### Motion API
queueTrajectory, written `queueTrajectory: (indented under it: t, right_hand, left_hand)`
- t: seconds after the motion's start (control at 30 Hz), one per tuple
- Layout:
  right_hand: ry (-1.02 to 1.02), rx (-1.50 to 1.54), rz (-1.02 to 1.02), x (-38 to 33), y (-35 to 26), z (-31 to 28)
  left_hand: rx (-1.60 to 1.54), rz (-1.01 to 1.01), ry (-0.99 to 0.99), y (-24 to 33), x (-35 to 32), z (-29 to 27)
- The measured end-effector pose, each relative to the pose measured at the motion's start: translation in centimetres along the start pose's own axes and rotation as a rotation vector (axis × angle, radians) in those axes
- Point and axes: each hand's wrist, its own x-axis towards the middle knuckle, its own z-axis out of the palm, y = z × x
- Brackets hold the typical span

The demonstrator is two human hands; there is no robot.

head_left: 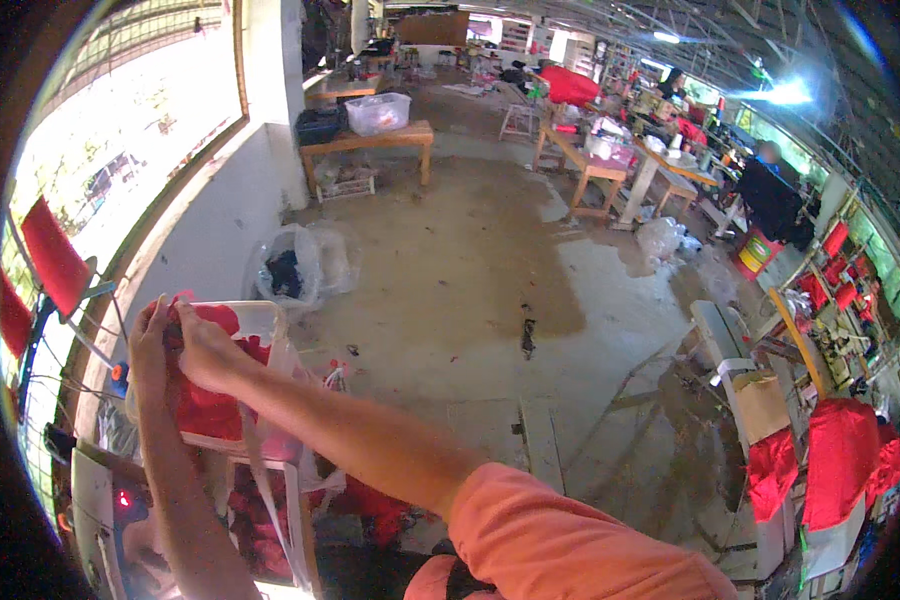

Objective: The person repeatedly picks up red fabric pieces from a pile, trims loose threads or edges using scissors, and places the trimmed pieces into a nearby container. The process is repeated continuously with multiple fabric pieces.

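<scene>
My left hand (149, 350) and my right hand (206, 348) are close together at the left, by the window wall. Both have their fingers closed around a small piece of red cloth (183, 297), most of which the fingers hide. Below and behind them, a pale plastic basket (277, 318) holds more red cloth pieces (210, 408). My right forearm crosses over the basket's near side. A pale strap or strip (260, 470) hangs down in front of the basket.
Red cloth (55, 255) hangs on a rack at the far left. A clear plastic bag (292, 265) with dark contents stands on the floor. A wooden bench (410, 137) bears a clear bin. Worktables line the right, with a person (767, 190) there. Red cloth (838, 465) drapes at near right.
</scene>
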Motion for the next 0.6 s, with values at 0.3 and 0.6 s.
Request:
queueTrajectory:
  t: [0.3, 0.6]
  right_hand:
    - [0.009, 0.015, 0.026, -0.1, -0.4, -2.0]
    - [0.056, 0.029, -0.057, -0.5, -1.6, -2.1]
  left_hand:
    - [1.182, 0.014, 0.278, -0.8, -2.7, -4.3]
    - [0.694, 0.038, 0.066, -3.5, -0.4, -6.2]
